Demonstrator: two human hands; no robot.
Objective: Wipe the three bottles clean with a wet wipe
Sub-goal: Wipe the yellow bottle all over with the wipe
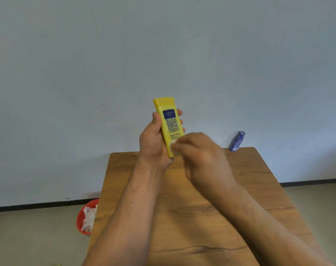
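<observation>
The left hand (153, 143) grips the yellow bottle (170, 121) above the far part of the tabletop (201, 217), thumb on one edge and fingers wrapped round the other. The bottle's long axis runs near vertical, cap uppermost and tilted slightly to the left, with the printed back label facing the camera.

The right hand (201, 156) is motion-blurred. Its curled fingers appear to pinch the wet wipe (172, 144) against the bottle's lower end, just right of the left palm. The unwiped length therefore lies upward from the wipe, along the axis toward the cap.

A blue bottle (237, 141) stands at the far right corner of the tabletop, nearer the right hand. A third bottle is not in view.
</observation>
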